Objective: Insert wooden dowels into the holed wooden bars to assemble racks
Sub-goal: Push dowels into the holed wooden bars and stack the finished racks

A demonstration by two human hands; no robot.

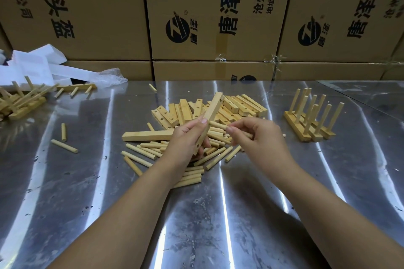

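Note:
My left hand point(189, 137) grips a holed wooden bar point(213, 111), tilted up and away over the middle of the table. My right hand point(255, 135) pinches a short dowel point(217, 125) whose tip touches the side of that bar. Beneath both hands lies a heap of loose dowels point(148, 150), and behind them a pile of holed bars point(240, 105). One long bar point(146, 136) lies flat to the left of my left hand.
Finished racks point(310, 120) with upright dowels stand at the right. More assembled racks point(24, 100) lie piled at the far left beside white plastic bags point(41, 65). Two stray dowels point(63, 137) rest on the metal table point(207, 214). Cardboard boxes point(207, 17) wall the back.

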